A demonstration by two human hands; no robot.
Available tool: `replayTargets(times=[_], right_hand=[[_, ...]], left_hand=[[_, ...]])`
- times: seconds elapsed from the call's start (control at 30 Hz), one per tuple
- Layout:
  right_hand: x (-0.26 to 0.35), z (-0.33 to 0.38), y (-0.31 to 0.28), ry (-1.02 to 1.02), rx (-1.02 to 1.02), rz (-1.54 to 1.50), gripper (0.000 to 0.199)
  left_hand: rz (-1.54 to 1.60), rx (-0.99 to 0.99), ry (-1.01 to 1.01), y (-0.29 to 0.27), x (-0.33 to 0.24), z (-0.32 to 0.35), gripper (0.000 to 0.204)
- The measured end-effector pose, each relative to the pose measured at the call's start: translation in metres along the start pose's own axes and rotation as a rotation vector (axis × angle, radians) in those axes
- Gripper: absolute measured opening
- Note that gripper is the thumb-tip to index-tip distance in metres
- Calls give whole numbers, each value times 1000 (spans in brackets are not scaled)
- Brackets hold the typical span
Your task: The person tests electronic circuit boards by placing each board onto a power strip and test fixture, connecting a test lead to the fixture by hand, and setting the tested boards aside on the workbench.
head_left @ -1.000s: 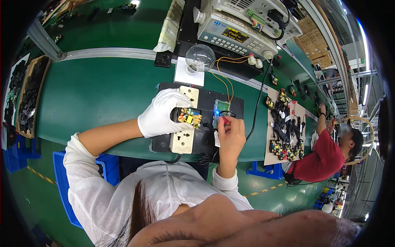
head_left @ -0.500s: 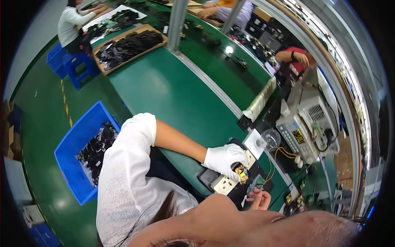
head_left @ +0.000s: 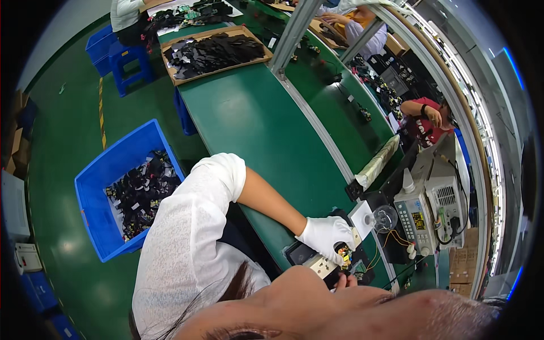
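My left hand [head_left: 327, 235], in a white glove, is closed on a small circuit board [head_left: 345, 256] with yellow parts. It holds the board over a cream socket strip [head_left: 321, 265] with a black frame. Bare and partly hidden, my right hand [head_left: 345, 282] shows curled fingertips just below a small green board [head_left: 358, 268]. Whatever is between those fingertips, I cannot make out. Thin yellow and orange wires run from near the green board towards a clear glass bulb [head_left: 385, 219], which sits beside a white plate [head_left: 361, 217].
A bench meter [head_left: 412, 221] with a lit display stands right of the bulb. On the left, a blue bin [head_left: 90, 192] holds many black parts. A cardboard tray [head_left: 266, 52] of black pieces lies on the green table [head_left: 243, 107]. Co-workers sit beyond the metal frame [head_left: 323, 133].
The view has shifted, so the surroundings sit further right and the bin shows more. My right hand has drawn closer to the circuit board held by my left hand, which keeps its grip.
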State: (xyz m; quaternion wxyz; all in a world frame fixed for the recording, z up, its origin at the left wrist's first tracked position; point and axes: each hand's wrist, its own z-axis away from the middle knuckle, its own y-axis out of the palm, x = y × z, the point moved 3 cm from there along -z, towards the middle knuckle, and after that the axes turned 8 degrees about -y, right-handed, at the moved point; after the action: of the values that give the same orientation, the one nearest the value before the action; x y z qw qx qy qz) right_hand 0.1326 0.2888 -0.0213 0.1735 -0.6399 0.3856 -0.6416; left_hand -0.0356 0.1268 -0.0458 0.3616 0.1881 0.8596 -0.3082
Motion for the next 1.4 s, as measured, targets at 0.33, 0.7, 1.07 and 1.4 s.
replayTargets(times=[0.33,0.7,1.07,1.4], right_hand=[[32,-2,0,-244,-253,273,19],[21,-10,4,-318,-208,533,19],[5,-17,16,-434,-234,501,17],[12,-20,13,-371,-243,468,21]], left_hand=[[82,-5,-5,3,5,-1,48],[53,10,-47,-4,-2,-2,48],[-14,53,19,-7,1,-9,48],[-44,98,-7,-4,2,-8,58]])
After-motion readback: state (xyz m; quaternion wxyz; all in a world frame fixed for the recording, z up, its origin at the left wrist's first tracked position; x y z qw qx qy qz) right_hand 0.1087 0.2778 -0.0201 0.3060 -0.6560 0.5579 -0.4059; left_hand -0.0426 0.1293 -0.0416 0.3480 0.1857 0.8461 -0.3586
